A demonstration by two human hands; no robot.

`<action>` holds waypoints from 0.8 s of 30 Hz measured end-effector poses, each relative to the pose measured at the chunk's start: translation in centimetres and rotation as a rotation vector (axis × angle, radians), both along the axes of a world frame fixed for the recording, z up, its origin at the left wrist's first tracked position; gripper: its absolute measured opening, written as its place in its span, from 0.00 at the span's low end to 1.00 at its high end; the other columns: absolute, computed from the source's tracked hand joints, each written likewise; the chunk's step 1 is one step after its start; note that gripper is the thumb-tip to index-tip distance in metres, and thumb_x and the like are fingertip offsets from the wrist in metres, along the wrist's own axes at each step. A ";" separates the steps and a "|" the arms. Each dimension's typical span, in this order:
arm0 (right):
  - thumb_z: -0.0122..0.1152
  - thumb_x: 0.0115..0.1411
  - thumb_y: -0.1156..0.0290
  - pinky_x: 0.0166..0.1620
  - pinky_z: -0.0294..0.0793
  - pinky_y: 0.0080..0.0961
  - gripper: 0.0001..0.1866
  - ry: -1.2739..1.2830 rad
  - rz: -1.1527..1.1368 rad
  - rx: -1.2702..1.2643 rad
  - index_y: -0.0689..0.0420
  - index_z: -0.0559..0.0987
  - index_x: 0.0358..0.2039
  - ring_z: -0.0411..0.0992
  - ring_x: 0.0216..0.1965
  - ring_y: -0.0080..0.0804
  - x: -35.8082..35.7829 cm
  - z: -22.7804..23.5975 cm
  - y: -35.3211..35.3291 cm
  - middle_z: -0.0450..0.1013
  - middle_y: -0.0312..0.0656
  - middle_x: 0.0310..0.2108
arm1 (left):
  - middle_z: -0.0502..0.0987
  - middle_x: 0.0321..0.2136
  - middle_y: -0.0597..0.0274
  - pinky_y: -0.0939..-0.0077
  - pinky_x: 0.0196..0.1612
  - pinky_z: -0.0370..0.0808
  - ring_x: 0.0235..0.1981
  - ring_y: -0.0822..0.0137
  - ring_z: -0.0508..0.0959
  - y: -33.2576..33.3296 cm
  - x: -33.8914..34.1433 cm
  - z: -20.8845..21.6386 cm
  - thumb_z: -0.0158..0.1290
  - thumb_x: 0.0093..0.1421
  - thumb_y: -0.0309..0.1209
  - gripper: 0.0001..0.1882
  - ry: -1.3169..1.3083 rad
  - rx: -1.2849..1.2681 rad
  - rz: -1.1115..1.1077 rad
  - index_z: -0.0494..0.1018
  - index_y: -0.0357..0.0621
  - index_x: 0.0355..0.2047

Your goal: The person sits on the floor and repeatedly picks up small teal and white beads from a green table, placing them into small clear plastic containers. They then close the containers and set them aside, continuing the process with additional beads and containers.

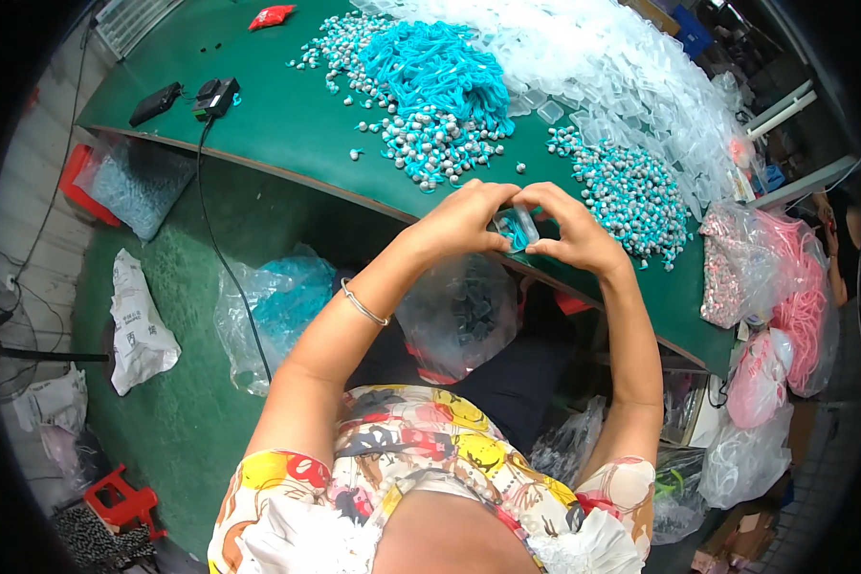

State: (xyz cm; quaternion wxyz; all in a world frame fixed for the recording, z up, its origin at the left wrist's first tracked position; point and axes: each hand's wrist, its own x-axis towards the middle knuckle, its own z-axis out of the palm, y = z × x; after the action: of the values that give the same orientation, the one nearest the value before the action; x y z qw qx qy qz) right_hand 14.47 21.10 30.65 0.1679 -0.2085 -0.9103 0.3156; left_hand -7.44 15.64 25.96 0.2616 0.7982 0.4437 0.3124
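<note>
Floral blouse [426, 430] cropped below, left grip [466, 221] and right grip [578, 234] pinch a partly hidden clear box [527, 224].

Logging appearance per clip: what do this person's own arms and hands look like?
The left hand and right hand are ungloved. A silver-coloured bangle circles the left forearm; none shows on the right. Short, pale sleeves carry a colourful print.

At the near edge of a green table [287, 129], the left hand [467, 220] and right hand [578, 231] hold a small clear box [529, 223] containing something turquoise [513, 233], possibly cord. Beyond lie a turquoise cord heap [440, 72], small grey-and-turquoise pieces [631, 196] and piled clear cases [603, 62].
</note>
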 end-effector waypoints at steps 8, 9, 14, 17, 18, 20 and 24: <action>0.71 0.42 0.82 0.51 0.74 0.33 0.33 -0.018 0.015 0.055 0.59 0.75 0.53 0.72 0.50 0.42 0.3 -0.8 0.2 0.69 0.46 0.51 | 0.75 0.53 0.56 0.57 0.52 0.71 0.50 0.51 0.74 0.2 0.2 -1.8 0.69 0.44 0.32 0.44 -0.127 0.166 -0.006 0.63 0.47 0.63; 0.71 0.42 0.82 0.51 0.74 0.32 0.32 -0.013 0.005 0.049 0.59 0.75 0.52 0.73 0.49 0.41 0.4 -0.7 0.1 0.70 0.46 0.51 | 0.75 0.53 0.56 0.57 0.52 0.71 0.49 0.51 0.74 0.1 0.4 -1.8 0.69 0.44 0.32 0.45 -0.099 0.153 0.009 0.63 0.47 0.63; 0.68 0.45 0.82 0.48 0.74 0.31 0.26 0.133 -0.275 0.036 0.61 0.76 0.48 0.75 0.44 0.37 1.7 -1.4 -1.6 0.73 0.46 0.44 | 0.76 0.47 0.58 0.58 0.48 0.71 0.46 0.53 0.75 -0.8 1.3 -1.5 0.69 0.45 0.34 0.43 -0.079 0.213 0.119 0.64 0.50 0.62; 0.64 0.50 0.81 0.43 0.73 0.32 0.14 0.200 -0.499 0.200 0.60 0.79 0.39 0.75 0.40 0.39 3.0 -3.4 -3.7 0.76 0.43 0.37 | 0.77 0.44 0.58 0.59 0.47 0.70 0.45 0.54 0.75 -1.0 1.8 -1.7 0.69 0.44 0.35 0.43 -0.070 0.252 0.180 0.64 0.50 0.61; 0.62 0.51 0.81 0.42 0.73 0.33 0.10 0.192 -0.548 0.274 0.60 0.80 0.37 0.75 0.39 0.40 3.3 -4.1 -4.7 0.76 0.43 0.37 | 0.77 0.43 0.58 0.59 0.47 0.69 0.44 0.55 0.75 -1.0 2.0 -1.7 0.69 0.44 0.36 0.42 -0.066 0.271 0.195 0.65 0.51 0.61; 0.59 0.54 0.78 0.47 0.68 0.35 0.10 0.162 -0.597 0.358 0.57 0.81 0.38 0.73 0.42 0.42 2.2 -5.0 -6.7 0.76 0.43 0.37 | 0.77 0.43 0.58 0.59 0.47 0.69 0.45 0.55 0.75 -1.2 2.1 -1.7 0.69 0.44 0.37 0.42 -0.062 0.249 0.214 0.65 0.51 0.61; 0.58 0.55 0.78 0.50 0.65 0.37 0.13 0.107 -0.692 0.489 0.55 0.81 0.42 0.71 0.44 0.41 1.0 -6.1 -7.8 0.75 0.41 0.39 | 0.77 0.43 0.58 0.61 0.45 0.68 0.45 0.56 0.75 -1.0 2.4 -1.8 0.69 0.44 0.38 0.40 -0.059 0.240 0.227 0.67 0.50 0.59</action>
State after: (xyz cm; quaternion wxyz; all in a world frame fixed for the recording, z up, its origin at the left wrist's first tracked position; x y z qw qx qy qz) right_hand 15.45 13.27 24.51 0.3553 -0.4391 -0.8248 0.0260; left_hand -5.02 14.60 24.19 0.1404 0.7588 0.4828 0.4140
